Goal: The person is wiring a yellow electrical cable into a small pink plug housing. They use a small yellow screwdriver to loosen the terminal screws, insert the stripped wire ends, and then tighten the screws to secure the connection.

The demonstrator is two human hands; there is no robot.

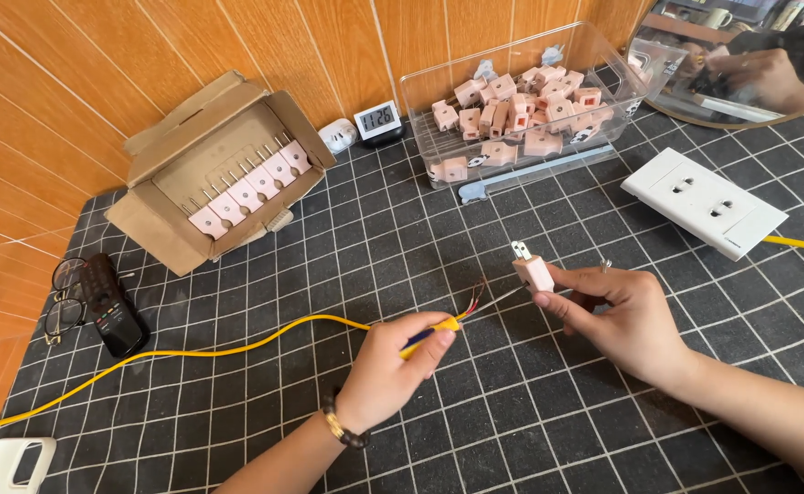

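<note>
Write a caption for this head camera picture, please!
Left hand holds yellow cable; right hand holds pink plug.

A black mat (475, 402) with a white grid covers the work surface. Behind the mat rises a wall (146, 55) of orange wood panels set in slanted boards. At the mat's far right corner leans a round mirror (740, 64), its glass showing dim shelves. Light falls evenly on the mat, with soft shadows and no glare.
</note>
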